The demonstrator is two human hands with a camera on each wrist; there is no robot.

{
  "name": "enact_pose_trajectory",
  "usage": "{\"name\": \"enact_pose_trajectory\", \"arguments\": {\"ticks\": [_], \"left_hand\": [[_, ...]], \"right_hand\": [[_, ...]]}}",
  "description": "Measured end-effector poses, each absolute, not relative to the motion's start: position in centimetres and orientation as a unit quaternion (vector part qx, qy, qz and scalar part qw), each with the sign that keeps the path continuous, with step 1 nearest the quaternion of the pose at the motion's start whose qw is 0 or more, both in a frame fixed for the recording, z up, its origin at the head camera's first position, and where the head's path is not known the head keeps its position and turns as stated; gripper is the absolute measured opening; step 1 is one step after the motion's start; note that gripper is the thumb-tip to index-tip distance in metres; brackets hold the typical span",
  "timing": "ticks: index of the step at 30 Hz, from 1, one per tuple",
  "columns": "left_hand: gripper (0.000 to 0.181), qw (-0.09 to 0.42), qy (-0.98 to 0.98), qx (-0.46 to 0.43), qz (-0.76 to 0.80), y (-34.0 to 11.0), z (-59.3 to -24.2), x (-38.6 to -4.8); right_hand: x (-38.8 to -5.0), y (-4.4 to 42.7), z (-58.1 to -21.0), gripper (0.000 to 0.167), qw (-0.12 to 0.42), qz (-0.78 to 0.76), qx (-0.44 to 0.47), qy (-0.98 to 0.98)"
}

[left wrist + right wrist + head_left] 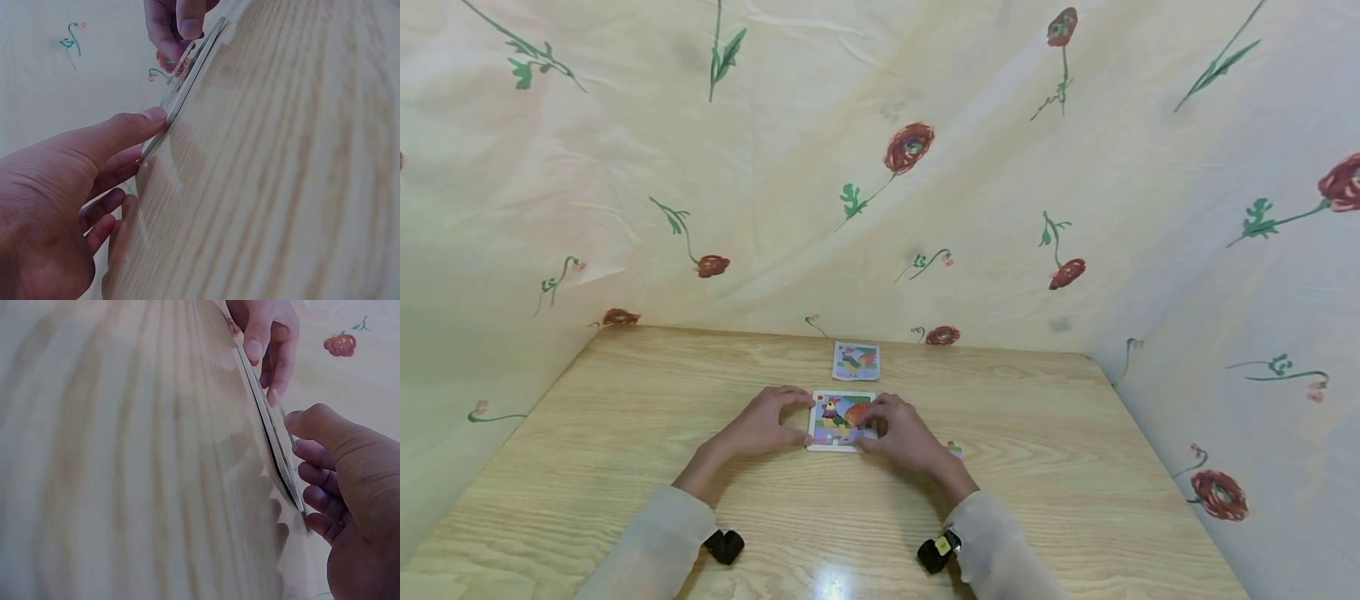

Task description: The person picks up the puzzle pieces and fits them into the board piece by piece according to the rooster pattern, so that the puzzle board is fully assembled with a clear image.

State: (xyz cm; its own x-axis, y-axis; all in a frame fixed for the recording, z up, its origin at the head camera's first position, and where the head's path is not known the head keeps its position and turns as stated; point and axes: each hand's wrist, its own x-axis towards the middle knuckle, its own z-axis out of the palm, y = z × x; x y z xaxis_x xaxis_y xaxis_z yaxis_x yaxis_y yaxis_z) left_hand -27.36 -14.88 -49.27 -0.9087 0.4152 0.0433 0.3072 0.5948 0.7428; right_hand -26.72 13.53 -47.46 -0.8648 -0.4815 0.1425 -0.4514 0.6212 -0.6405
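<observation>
A rooster jigsaw puzzle in a white-rimmed board [811, 427] lies flat on the table, most of its picture in place. My left hand [763, 423] holds the board's left edge, with the thumb at the near side and fingers toward the far corner. Over the right part of the board, my right hand [902, 429] pinches a thin puzzle piece [285, 420] between thumb and fingers. That piece is tilted edge-on just above the board's surface in the right wrist view. Its printed face is mostly hidden by the hand.
Behind the board lies a card [856, 361] with the same rooster picture. A loose green and purple puzzle piece [955, 449] sits beside my right wrist. The wooden table [625, 400] meets a flowered cloth [790, 208] at its back and sides.
</observation>
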Motion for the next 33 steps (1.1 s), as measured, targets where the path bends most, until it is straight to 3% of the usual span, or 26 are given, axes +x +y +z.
{"name": "enact_pose_trajectory", "arguments": {"ticks": [33], "left_hand": [[0.058, 0.062, 0.888, 0.214, 0.402, -14.9, -49.3, -27.4]], "right_hand": [[-26.8, 11.7, -47.6, 0.017, 0.014, -0.354, -0.293, 0.888]]}}
